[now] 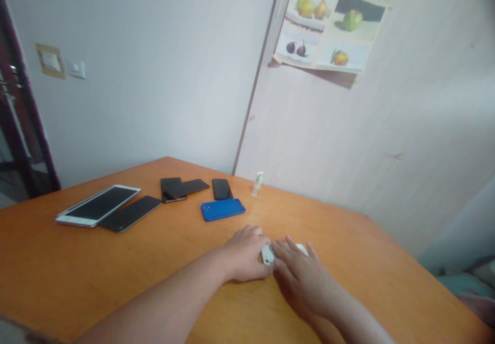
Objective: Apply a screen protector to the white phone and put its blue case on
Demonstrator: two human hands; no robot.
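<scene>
A white phone (266,255) lies back up on the wooden table, its camera end showing between my two hands. Around that left end my left hand (249,254) is closed, thumb on the near side and fingers on the far side. Across the phone's back rests my right hand (296,264), palm down with its fingers stretched out and spread. Most of the phone is hidden under it; a white corner peeks out past the fingers. Whether anything thin lies under the right palm I cannot tell. Beyond my hands sits a blue phone case (223,210).
On the orange-brown table (154,261), a white tablet (98,205) overlaps a dark phone (133,214) at left. Two dark phones (185,188) lie stacked farther back, with another dark phone (221,189) by the case. A small clear pump bottle (257,184) stands near the wall.
</scene>
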